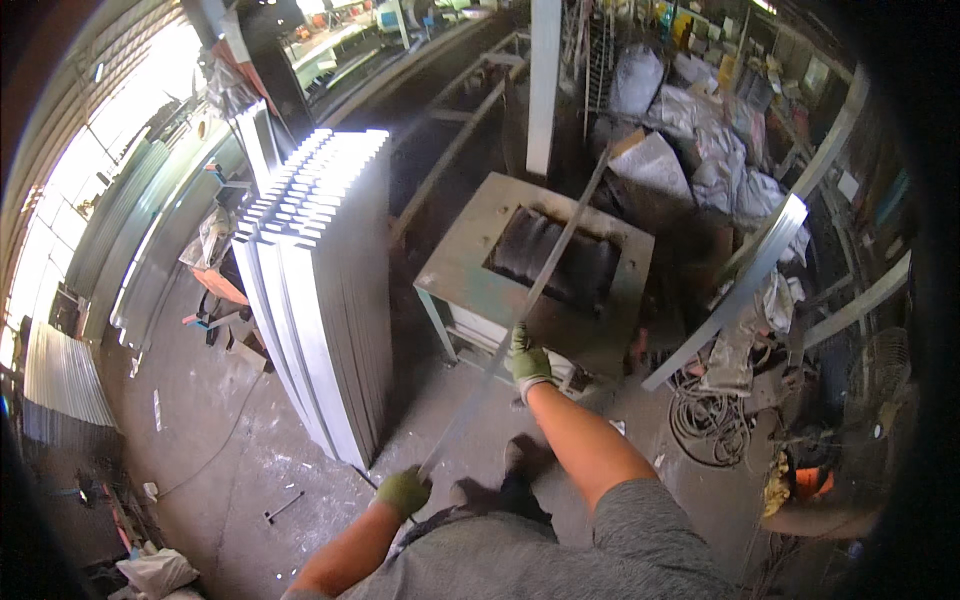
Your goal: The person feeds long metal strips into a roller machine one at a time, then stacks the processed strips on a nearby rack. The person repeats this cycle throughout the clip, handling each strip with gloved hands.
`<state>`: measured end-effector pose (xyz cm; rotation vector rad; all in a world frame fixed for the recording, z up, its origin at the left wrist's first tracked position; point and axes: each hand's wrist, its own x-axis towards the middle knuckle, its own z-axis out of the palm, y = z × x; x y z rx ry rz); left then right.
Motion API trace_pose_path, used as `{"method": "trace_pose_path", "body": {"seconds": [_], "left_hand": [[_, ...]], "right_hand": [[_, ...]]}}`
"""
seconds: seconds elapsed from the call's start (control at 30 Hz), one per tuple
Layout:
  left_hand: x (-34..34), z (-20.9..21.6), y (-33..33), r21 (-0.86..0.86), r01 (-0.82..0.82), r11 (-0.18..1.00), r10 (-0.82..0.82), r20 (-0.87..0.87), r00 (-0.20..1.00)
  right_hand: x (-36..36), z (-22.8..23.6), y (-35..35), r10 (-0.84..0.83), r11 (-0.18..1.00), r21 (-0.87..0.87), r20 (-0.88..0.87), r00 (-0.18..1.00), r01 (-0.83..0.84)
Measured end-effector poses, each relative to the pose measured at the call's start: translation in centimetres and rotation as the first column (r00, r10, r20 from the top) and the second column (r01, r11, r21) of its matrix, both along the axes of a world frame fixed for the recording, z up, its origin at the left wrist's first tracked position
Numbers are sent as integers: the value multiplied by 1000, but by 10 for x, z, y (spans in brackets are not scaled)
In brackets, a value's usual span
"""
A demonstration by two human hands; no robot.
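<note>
A long, thin metal bar [560, 245] runs slantwise from near my body to beyond the far side of a metal work stand. My left hand [404, 491], in a green glove, is closed around the bar's near end, close to my waist. Farther along, my right hand [528, 361], gloved alike, grips the bar by the stand's front edge. The stand [465, 240] has a pale top with a dark rectangular recess [555, 260], and the bar crosses above it. Whether the bar touches the stand, I cannot tell. My fingers are partly hidden.
A tall stack of shiny metal profiles [345, 290] stands left of the work stand. A pale post [543, 90] rises behind it. At right are a slanted metal beam [735, 285], coiled cable [708, 425] and grey sacks [715, 160]. A small T-shaped tool [284, 507] lies on the floor.
</note>
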<state>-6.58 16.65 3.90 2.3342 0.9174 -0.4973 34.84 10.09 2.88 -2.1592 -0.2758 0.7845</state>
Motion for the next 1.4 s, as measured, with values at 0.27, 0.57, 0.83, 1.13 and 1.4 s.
{"method": "trace_pose_path", "body": {"seconds": [0.27, 0.57, 0.83, 1.13, 1.4], "left_hand": [[269, 15, 58, 106, 247, 963, -243, -43, 969], [478, 7, 85, 126, 237, 963, -222, -123, 967], [566, -5, 123, 223, 440, 870, -410, -170, 896], [594, 23, 117, 95, 268, 959, -262, -72, 962], [490, 15, 111, 144, 386, 911, -363, -159, 918]], "right_hand": [[-65, -183, -242, 389, 886, -355, 215, 896, -299], [-70, -177, -505, -17, 630, -740, -318, 948, -237], [-25, -215, -423, 492, 644, -602, -148, 858, -473], [-17, -134, -287, 109, 977, -155, -225, 968, -146], [-23, -184, -360, 402, 794, -440, -137, 905, -420]]}}
